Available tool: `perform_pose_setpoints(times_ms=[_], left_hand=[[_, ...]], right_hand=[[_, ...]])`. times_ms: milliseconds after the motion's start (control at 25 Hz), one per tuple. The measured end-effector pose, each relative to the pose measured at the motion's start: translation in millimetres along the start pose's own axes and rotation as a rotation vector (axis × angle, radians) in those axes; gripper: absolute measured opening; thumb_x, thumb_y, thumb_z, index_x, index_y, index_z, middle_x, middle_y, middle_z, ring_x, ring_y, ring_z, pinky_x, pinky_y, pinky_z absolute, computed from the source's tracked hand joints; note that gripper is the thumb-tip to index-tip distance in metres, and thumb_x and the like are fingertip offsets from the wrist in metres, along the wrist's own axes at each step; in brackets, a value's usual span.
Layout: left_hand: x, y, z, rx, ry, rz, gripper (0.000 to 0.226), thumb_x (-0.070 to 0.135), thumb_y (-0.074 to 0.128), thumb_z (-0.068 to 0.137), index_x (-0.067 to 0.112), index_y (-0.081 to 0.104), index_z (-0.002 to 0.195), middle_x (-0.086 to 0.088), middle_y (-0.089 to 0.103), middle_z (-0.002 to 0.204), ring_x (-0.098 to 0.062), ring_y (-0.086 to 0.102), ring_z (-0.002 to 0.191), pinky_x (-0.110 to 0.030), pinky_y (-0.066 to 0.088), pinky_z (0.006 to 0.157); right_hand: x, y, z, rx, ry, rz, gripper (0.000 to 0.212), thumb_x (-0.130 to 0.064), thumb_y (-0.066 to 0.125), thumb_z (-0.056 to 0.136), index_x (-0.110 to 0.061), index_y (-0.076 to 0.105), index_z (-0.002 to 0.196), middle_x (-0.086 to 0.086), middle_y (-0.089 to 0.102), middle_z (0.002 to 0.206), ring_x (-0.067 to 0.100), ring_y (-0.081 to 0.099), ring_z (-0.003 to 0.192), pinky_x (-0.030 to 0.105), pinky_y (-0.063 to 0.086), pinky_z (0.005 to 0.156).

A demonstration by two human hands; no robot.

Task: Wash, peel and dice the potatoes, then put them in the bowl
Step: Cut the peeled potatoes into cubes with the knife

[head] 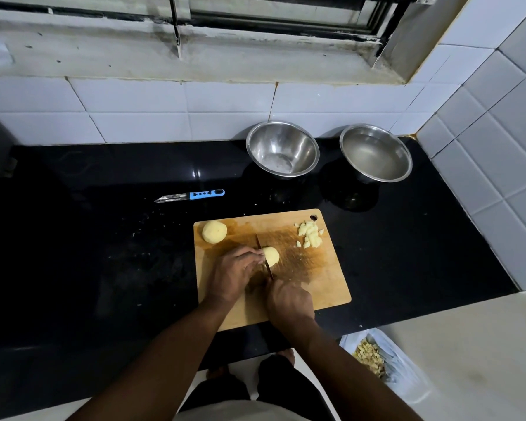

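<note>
A wooden cutting board (325, 287) lies on the black counter. On its middle sits a peeled potato piece (271, 255); my left hand (233, 276) holds it with curled fingertips. My right hand (290, 302) grips a knife (263, 256) whose blade stands in the potato, right beside my left fingertips. A whole peeled potato (214, 231) rests at the board's far left corner. A small heap of diced potato (310, 234) lies at the far right corner. Two steel bowls stand behind: an empty one (282, 149) and one holding water (376, 152).
A blue-handled peeler (192, 195) lies on the counter left of the bowls. A plastic bag with potato peels (372, 355) sits on the floor at lower right. White tiled walls close the back and right side. Bare feet show below the counter edge.
</note>
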State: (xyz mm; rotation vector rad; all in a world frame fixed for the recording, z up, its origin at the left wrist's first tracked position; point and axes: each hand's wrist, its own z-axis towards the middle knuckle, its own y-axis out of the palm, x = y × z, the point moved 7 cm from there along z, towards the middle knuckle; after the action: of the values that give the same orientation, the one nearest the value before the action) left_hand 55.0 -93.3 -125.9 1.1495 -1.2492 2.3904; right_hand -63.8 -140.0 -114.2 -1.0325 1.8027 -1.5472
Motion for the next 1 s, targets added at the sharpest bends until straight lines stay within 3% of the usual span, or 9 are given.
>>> perform_pose_setpoints(times_ms=[80,160,200,240,320,440,600,720,1000], left_hand=[[-1.8,-0.5,-1.3,0.004,0.000,0.005,0.018,-0.003,0.075,0.082,0.009,0.079,0.094,0.001,0.073,0.102,-0.006,0.067,0.095,-0.005,0.045,0.087],[-2.2,-0.7,-0.3,0.004,-0.001,0.015,0.017,-0.004,0.076,0.081,0.008,0.079,0.093,0.000,0.074,0.100,-0.007,0.067,0.093,0.001,0.039,0.087],[-1.5,-0.2,0.6,0.000,-0.004,0.015,0.016,-0.004,0.076,0.081,0.008,0.079,0.092,0.000,0.074,0.099,-0.007,0.067,0.092,0.002,0.037,0.087],[-1.2,-0.4,1.1,0.006,-0.007,0.011,0.016,-0.004,0.075,0.082,0.008,0.079,0.092,0.000,0.073,0.099,-0.006,0.066,0.092,0.002,0.037,0.086],[-1.9,-2.0,1.4,0.013,-0.009,-0.001,0.015,-0.003,0.075,0.082,0.008,0.078,0.092,0.000,0.073,0.098,-0.004,0.065,0.092,0.002,0.039,0.085],[-0.7,-1.4,1.7,0.000,0.017,-0.008,0.013,0.000,0.075,0.083,0.009,0.078,0.091,0.001,0.072,0.098,-0.005,0.065,0.091,-0.002,0.043,0.083],[-2.3,-1.8,10.6,-0.028,0.017,-0.038,0.005,0.007,0.077,0.082,0.012,0.075,0.085,0.003,0.071,0.093,-0.005,0.064,0.085,-0.025,0.053,0.073],[-4.5,-4.8,16.9,-0.069,0.052,-0.020,0.007,0.015,0.080,0.081,0.014,0.077,0.087,0.005,0.072,0.093,-0.006,0.063,0.086,-0.022,0.052,0.074],[-14.2,-7.3,11.5,-0.018,0.047,0.020,0.010,0.020,0.082,0.079,0.018,0.079,0.088,0.009,0.074,0.092,-0.007,0.058,0.089,-0.023,0.047,0.076]], right_hand=[[2.4,3.8,-18.5,0.009,0.015,0.042,0.036,-0.029,0.036,0.103,-0.010,0.062,0.086,0.007,0.065,0.071,0.024,0.064,0.056,0.030,0.034,0.044],[5.6,10.5,-34.4,0.000,0.007,0.041,0.048,-0.027,0.017,0.099,-0.011,0.063,0.095,0.006,0.066,0.074,0.024,0.065,0.058,0.031,0.035,0.045],[7.3,15.3,-40.2,-0.034,-0.004,0.037,0.044,-0.027,0.021,0.097,-0.012,0.063,0.099,0.005,0.066,0.076,0.023,0.066,0.060,0.031,0.036,0.045],[8.7,19.0,-42.4,-0.069,-0.004,-0.011,0.030,-0.027,0.039,0.095,-0.012,0.065,0.094,0.006,0.065,0.071,0.022,0.064,0.055,0.030,0.035,0.043],[8.6,17.0,-44.8,-0.085,0.007,0.019,0.016,-0.024,0.073,0.076,-0.011,0.065,0.071,0.004,0.056,0.051,0.018,0.055,0.037,0.025,0.030,0.034],[18.4,21.1,-54.4,-0.004,0.025,0.062,0.021,-0.028,0.054,0.088,-0.018,0.060,0.072,0.002,0.054,0.051,0.019,0.053,0.037,0.027,0.026,0.036],[28.6,13.7,-54.9,0.011,0.232,0.357,0.036,-0.043,0.027,0.104,-0.023,0.055,0.095,0.003,0.068,0.082,0.026,0.068,0.078,0.035,0.040,0.060],[25.8,1.0,-31.5,0.072,0.277,0.364,0.042,-0.046,0.024,0.104,-0.021,0.058,0.098,0.004,0.071,0.088,0.025,0.069,0.083,0.035,0.050,0.068],[12.5,5.5,1.5,0.009,0.231,0.355,0.048,-0.045,0.025,0.105,-0.017,0.063,0.097,0.007,0.071,0.093,0.027,0.067,0.087,0.032,0.045,0.068]])
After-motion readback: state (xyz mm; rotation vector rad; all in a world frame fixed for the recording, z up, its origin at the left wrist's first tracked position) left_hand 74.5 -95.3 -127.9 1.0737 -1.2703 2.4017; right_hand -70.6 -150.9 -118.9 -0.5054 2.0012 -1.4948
